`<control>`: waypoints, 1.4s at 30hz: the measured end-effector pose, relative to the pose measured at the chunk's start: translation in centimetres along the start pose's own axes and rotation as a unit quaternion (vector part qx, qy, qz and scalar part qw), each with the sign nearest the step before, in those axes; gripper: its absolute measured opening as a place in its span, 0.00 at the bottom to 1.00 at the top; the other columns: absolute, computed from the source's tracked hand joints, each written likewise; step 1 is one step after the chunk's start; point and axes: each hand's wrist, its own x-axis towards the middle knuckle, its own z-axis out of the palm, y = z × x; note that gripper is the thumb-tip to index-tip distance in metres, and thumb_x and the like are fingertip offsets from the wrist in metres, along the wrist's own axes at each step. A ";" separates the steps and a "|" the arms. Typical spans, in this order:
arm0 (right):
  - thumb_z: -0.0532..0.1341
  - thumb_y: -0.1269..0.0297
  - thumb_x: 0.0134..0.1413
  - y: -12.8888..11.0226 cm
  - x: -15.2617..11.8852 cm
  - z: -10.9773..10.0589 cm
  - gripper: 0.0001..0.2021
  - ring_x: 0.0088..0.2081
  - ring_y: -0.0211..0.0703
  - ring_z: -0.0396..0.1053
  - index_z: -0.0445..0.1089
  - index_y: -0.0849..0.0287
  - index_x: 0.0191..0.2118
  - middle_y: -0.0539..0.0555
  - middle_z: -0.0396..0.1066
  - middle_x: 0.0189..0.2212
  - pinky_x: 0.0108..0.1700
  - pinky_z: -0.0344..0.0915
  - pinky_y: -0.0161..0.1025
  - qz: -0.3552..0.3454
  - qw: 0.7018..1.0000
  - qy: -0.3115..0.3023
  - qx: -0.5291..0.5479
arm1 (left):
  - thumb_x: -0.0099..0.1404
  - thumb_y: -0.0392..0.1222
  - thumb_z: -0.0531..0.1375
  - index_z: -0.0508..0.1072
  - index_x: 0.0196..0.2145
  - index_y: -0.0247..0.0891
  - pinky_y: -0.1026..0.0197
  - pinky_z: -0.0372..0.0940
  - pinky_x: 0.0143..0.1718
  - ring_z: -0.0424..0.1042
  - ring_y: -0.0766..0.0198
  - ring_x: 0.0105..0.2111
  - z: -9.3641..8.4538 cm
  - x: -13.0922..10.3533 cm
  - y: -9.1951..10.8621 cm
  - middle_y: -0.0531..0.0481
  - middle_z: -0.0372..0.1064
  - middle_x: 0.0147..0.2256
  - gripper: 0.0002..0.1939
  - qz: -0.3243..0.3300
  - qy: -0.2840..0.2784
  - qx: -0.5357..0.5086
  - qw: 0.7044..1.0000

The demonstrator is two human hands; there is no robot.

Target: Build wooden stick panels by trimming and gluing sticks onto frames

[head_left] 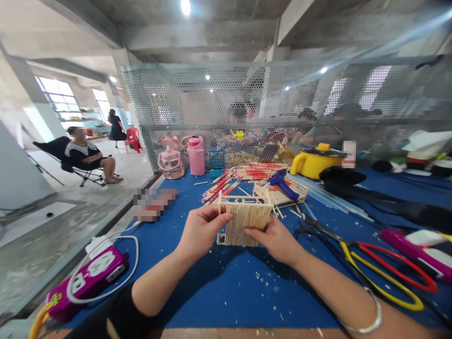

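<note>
Between my two hands is a small box-like frame built of thin wooden sticks (243,223), raised above the blue table. My left hand (201,230) pinches its left side, thumb on the near face. On the right side, my right hand (275,238) grips it with the thumb across the front and the other fingers behind. Just beyond lies a second stick-built piece (300,193), with a blue hot glue gun (284,183) resting on it. Red-and-white packets of sticks (254,171) are heaped farther back.
Scissors with red and yellow handles (353,245) lie to the right, near clear glue sticks (328,197). A yellow pot (318,162), a pink bottle (196,155) and a clear jug (171,160) stand before the mesh screen. A purple power strip (88,278) with a white cable sits left.
</note>
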 end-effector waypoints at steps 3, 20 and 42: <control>0.65 0.63 0.46 -0.1 0.0 0.2 0.17 0.47 0.48 0.71 0.70 0.52 0.45 0.51 0.75 0.43 0.53 0.65 0.48 -0.001 0.999 -0.030 -0.027 | 0.52 0.42 0.66 0.78 0.26 0.36 0.65 0.63 0.30 0.66 0.68 0.24 0.2 -0.2 0.3 0.53 0.74 0.24 0.07 0.000 0.001 0.015 1.000; 0.66 0.63 0.46 -0.1 0.7 -1.0 0.23 0.49 0.49 0.70 0.65 0.52 0.50 0.53 0.73 0.48 0.52 0.66 0.51 0.008 0.997 0.025 0.076 | 0.55 0.46 0.64 0.77 0.43 0.36 0.60 0.67 0.36 0.73 0.64 0.31 -0.5 0.5 -0.6 0.46 0.77 0.34 0.18 -0.095 -0.022 0.007 0.995; 0.67 0.62 0.44 -0.4 1.0 -1.6 0.17 0.35 0.48 0.76 0.70 0.58 0.43 0.55 0.78 0.36 0.37 0.71 0.44 0.139 0.971 0.049 0.187 | 0.52 0.45 0.66 0.73 0.33 0.35 0.67 0.64 0.26 0.71 0.69 0.25 -0.4 0.6 -1.8 0.52 0.72 0.25 0.13 -0.160 0.025 -0.036 0.986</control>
